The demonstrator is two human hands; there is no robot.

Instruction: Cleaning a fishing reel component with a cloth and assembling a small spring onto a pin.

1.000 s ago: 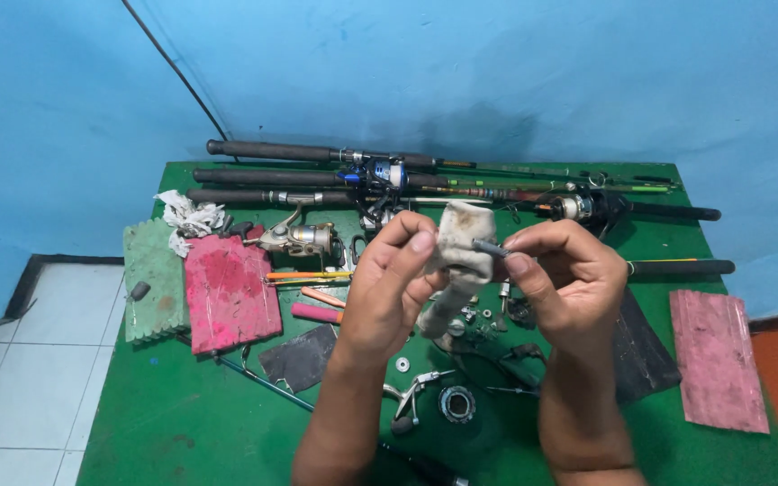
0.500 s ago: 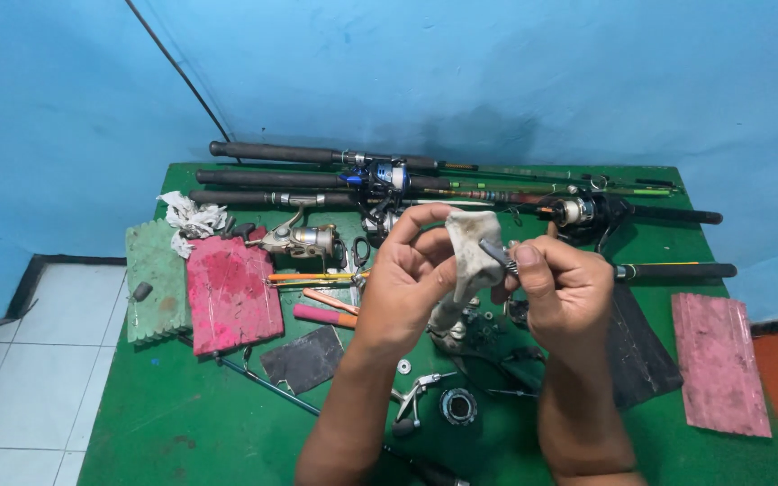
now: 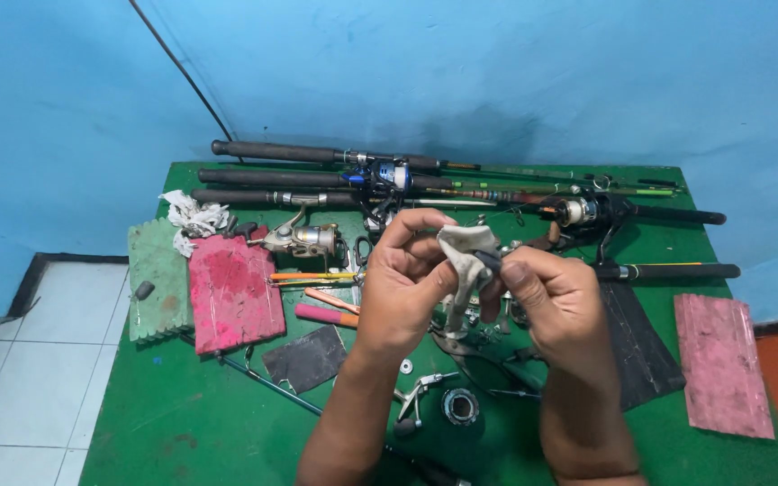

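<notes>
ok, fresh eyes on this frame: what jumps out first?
The two bare hands at centre: the left hand and right hand pinch a dirty white cloth around a small dark part, above loose reel parts on the green table. Behind them, fishing rods lie side by side along the far edge by the blue wall. A pink ridged board lies to the left, another at far right.

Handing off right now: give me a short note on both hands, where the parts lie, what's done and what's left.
Left hand holds a dirty white rag wrapped on a small dark part; right hand pinches that part.
Green table: loose reel parts below the hands, a spinning reel to the left, fishing rods along the back edge.
Done: a reel lies in pieces.
Left: wiping is under way; the parts lie unassembled.
</notes>
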